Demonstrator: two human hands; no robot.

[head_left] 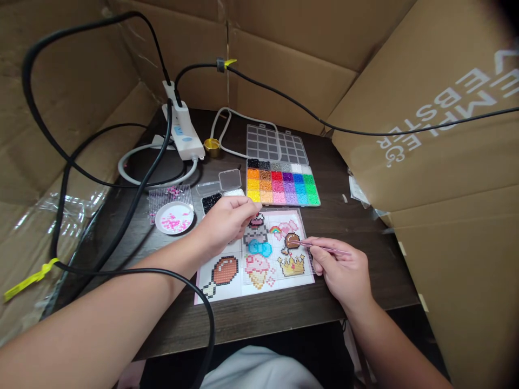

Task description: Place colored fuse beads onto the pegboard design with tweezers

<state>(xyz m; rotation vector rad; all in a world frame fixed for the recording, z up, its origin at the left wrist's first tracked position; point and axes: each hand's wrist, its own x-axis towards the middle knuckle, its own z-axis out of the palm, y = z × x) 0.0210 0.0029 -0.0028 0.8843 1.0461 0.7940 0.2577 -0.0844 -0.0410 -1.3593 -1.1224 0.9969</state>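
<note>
Counted one bead box [288, 205], one dish [172, 207]; noted right hand [344, 273] holding one pair of tweezers [320, 246] over one pegboard [275, 259], left hand [227, 222] pinched narrow, cannot tell if loaded

Makeshift craft booth by look of it; home or workshop, can't tell from here. Brown cardboard panels [284, 70] stand as walls around dark wood-grain tabletop [352, 265], one printed with white lettering. White power strip [188, 138] toward back, black cables [27, 75] looping about. Hobby signs plain: compartmented case [284, 205] of colour-sorted beads [288, 186], pattern sheet [227, 294] with pixel-style pictures.
</note>
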